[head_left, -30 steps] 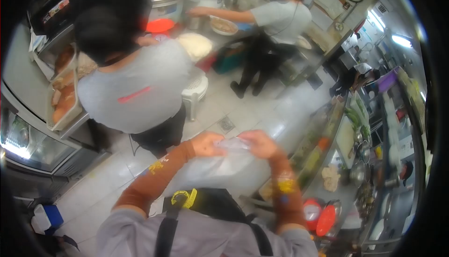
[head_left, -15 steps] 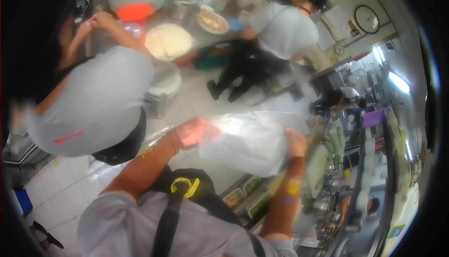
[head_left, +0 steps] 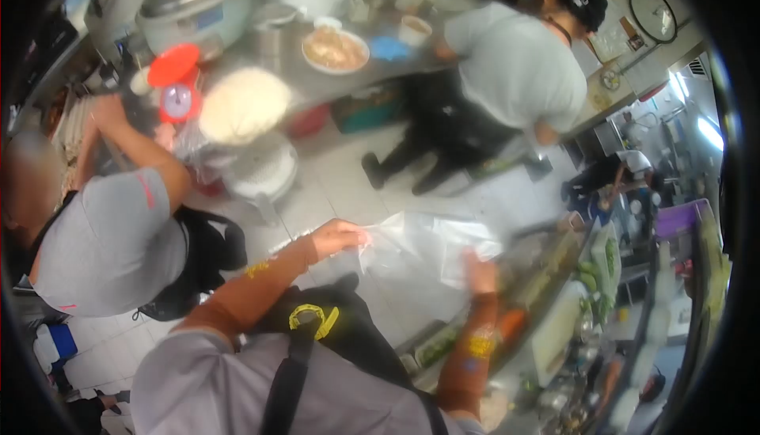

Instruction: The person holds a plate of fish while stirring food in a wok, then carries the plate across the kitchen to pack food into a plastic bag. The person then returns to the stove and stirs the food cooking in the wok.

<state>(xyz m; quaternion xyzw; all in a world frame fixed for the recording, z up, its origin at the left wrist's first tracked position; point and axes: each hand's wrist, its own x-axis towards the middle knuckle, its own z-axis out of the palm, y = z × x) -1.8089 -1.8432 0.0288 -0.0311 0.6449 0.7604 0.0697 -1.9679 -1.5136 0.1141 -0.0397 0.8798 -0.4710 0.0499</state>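
Observation:
My left hand (head_left: 340,239) is closed on one edge of a clear plastic bag (head_left: 408,245), its fingers pinched together. The bag stretches out to the right, thin and see-through, with creases catching the light. At the bag's right end is my right hand (head_left: 480,272), smeared by motion. Whether its fingers grip the plastic cannot be made out. Both my forearms wear brown sleeves with yellow marks.
A person in grey (head_left: 111,237) works at the left, another (head_left: 514,63) at the back counter. That counter holds a red scale (head_left: 176,101), a bowl of food (head_left: 336,49) and a large pot (head_left: 198,19). A white stool (head_left: 261,167) stands below; food trays (head_left: 439,346) line my right.
The bag, spread between both hands before, now hangs in a narrower sheet. My left hand has shifted slightly right and down; my right hand has dropped a little and blurred. The view has turned.

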